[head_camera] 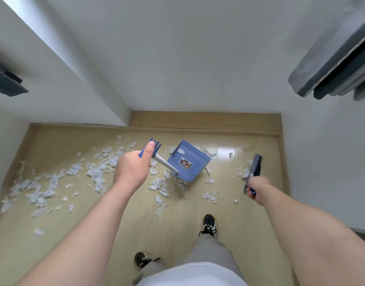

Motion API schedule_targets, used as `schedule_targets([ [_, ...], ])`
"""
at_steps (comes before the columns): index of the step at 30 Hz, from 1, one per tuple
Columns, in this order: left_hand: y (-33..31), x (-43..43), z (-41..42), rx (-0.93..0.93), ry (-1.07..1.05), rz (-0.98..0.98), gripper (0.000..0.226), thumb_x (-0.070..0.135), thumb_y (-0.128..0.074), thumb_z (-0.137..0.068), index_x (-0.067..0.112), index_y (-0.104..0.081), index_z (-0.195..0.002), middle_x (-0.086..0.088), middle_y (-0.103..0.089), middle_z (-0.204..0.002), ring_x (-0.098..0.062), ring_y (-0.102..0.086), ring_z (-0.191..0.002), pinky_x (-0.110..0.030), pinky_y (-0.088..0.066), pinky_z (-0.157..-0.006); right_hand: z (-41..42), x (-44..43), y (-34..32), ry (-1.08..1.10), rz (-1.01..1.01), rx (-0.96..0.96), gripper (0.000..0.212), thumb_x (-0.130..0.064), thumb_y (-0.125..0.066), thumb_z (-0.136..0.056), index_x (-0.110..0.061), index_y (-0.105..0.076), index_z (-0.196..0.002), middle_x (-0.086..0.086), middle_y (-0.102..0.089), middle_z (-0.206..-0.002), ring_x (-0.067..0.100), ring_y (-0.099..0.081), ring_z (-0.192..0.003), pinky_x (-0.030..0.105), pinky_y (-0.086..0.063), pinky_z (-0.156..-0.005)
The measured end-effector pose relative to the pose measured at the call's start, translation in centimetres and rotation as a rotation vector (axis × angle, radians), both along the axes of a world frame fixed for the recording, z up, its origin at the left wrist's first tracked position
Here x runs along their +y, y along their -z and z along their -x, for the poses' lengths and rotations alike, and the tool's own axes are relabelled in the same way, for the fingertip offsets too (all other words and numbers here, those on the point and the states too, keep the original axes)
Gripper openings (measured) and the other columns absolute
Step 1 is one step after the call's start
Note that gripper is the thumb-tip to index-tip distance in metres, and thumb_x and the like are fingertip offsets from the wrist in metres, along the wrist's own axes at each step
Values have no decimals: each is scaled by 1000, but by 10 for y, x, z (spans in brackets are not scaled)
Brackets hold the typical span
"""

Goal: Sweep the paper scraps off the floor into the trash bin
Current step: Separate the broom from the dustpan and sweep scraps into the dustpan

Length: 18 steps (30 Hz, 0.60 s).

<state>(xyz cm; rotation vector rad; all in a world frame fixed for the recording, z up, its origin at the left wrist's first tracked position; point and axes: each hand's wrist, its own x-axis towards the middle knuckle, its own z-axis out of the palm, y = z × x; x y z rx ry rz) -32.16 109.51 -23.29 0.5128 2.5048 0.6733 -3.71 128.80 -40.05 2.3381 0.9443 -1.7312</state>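
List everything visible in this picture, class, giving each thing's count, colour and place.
floor: one, light wood, lower half
paper scraps: many, white, scattered across the floor, thickest at left
dustpan: one, blue with white handle, middle of floor, one scrap inside
broom: one, dark blue-grey, right of dustpan, blurred
walls: white, all around
padded thing: one, grey, upper right
shoes: two, black and white, bottom centre
left hand: one, grips dustpan handle
right hand: one, grips broom handle

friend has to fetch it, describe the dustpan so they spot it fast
On the pale wood floor, among white paper scraps, find the white pole the left hand grips. At its lower end is the dustpan, the only blue scoop, with a sticker.
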Motion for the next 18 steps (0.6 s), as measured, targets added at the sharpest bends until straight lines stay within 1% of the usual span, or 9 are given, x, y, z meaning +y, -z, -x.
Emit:
schedule_targets([
  [3, 1, -17, 9, -3, -38, 7, 68, 70, -38, -95, 12, -56, -64, 1, -53, -57, -23, -50, -56, -31, -38, -57, 18, -4, 4, -178, -1, -41, 29, 6, -38, -86, -13, -48, -104, 7, -46, -65, 17, -38, -49, 22, -30, -43],
  [5, 1, -30, 17, 3, -47, 21, 67, 69, -37, -96, 13, -56, -64, 1, -54, -58, -23, -51, -57, -31, -39, -58, 35, -8, 1, -328, -9, -44, 11, 2, -44, -91, -7, -49, -87, 8, -47, -68, 19, -44, -53, 31, -39, -49],
  [7, 1, -45, 26, 12, -51, 26, 69, 69, -36, -96, 10, -57, -66, 1, -53, -58, -23, -50, -58, -32, -39, -58, 51, -18, -5, -513, -36, -55, 24, -5, -46, -95, -12, -43, -73, 7, -49, -72, 19, -48, -58, 33, -47, -59],
  [9, 1, -62, 36, 39, -50, 33, 74, 68, -36, -97, 3, -60, -71, -1, -53, -60, -23, -50, -59, -32, -39, -59, 69, -35, -13, -729, -47, -103, 28, -4, -45, -96, -13, -40, -70, 7, -47, -71, 19, -47, -57, 31, -47, -57],
  [11, 1, -80, 48, 70, -47, 44, 76, 68, -35, -97, 0, -62, -75, -3, -54, -61, -24, -51, -60, -32, -39, -58, 87, -56, -19, -893, -41, -171, 17, 0, -42, -94, -7, -47, -79, 9, -48, -69, 20, -44, -52, 30, -43, -50],
  [12, 1, -90, 53, 74, -46, 49, 77, 68, -35, -97, 0, -62, -75, -3, -54, -61, -25, -51, -60, -32, -39, -58, 95, -70, -23, -949, -40, -209, 12, 2, -40, -93, -1, -51, -92, 12, -51, -69, 21, -44, -49, 30, -41, -47],
  [14, 3, -112, 65, 59, -51, 49, 76, 69, -35, -96, 3, -61, -72, -3, -52, -59, -25, -49, -59, -32, -38, -58, 108, -99, -27, -1057, -46, -263, 28, 1, -38, -93, 6, -49, -118, 14, -53, -75, 23, -46, -51, 29, -41, -47],
  [15, 4, -119, 70, 55, -47, 60, 74, 70, -34, -96, 6, -60, -70, -4, -51, -59, -26, -49, -59, -32, -38, -59, 112, -111, -32, -1120, -55, -265, 31, -1, -40, -95, 5, -46, -125, 11, -51, -76, 23, -48, -53, 29, -42, -48],
  [18, 8, -157, 88, 30, -23, 80, 71, 71, -34, -95, 10, -59, -69, -5, -53, -62, -26, -50, -60, -32, -40, -60, 127, -167, -41, -1329, -52, -323, 35, -9, -39, -100, 0, -43, -134, 4, -43, -74, 20, -52, -65, 25, -40, -48],
])
